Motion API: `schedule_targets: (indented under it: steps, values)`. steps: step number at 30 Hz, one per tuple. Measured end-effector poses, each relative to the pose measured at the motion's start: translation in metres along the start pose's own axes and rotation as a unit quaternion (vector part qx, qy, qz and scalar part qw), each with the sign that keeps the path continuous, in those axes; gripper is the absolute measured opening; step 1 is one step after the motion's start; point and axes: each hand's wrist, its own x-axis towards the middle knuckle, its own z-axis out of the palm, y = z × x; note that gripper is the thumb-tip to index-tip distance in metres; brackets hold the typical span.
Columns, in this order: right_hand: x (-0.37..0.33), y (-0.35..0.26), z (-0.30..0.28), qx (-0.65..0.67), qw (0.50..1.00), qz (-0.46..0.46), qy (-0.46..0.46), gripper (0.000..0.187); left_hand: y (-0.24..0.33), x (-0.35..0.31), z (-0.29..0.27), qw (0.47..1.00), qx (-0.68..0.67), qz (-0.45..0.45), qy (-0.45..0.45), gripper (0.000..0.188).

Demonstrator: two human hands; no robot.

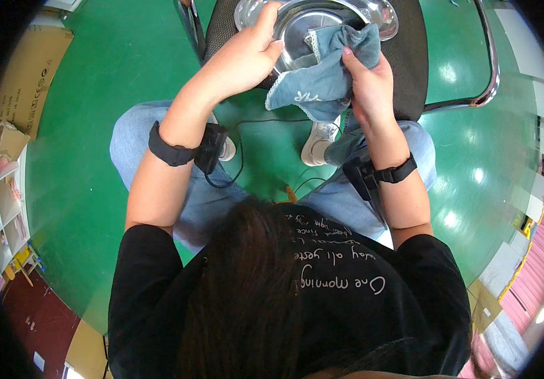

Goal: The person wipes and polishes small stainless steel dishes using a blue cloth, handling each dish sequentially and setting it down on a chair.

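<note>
My left hand grips the left rim of a shiny metal bowl, its thumb on the near side and a finger stretched along the edge. The other fingers are hidden. In my right hand is a blue-grey cloth with a white lacy border, pinched under the thumb. Part of the cloth is bunched over the bowl's right rim, and the rest hangs down toward me. Other shiny metal dishes show behind the bowl, partly cut off by the frame's top edge.
Under the dishes is a black chair seat with a chrome frame. A black cable loops between my knees above the green floor. At the far left stand a cardboard box and a white shelf.
</note>
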Motion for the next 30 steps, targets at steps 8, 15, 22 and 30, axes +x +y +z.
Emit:
schedule_targets:
  steps: [8,15,22,30]
  values:
    - [-0.003,0.006,0.000,-0.056,0.998,0.017,-0.040,0.022,0.006,-0.005,-0.016,0.995,0.071,-0.024,-0.065,0.052]
    - [-0.006,0.006,0.001,-0.126,0.987,0.046,-0.091,0.022,0.003,-0.009,-0.025,0.978,0.182,0.007,-0.102,0.050]
    - [-0.008,0.001,-0.005,-0.113,0.944,0.198,-0.239,0.029,0.000,-0.020,-0.020,0.955,0.197,0.008,-0.222,0.055]
    - [-0.012,-0.003,-0.006,-0.065,0.920,0.273,-0.272,0.032,0.015,-0.020,-0.017,0.941,0.230,0.019,-0.250,0.050]
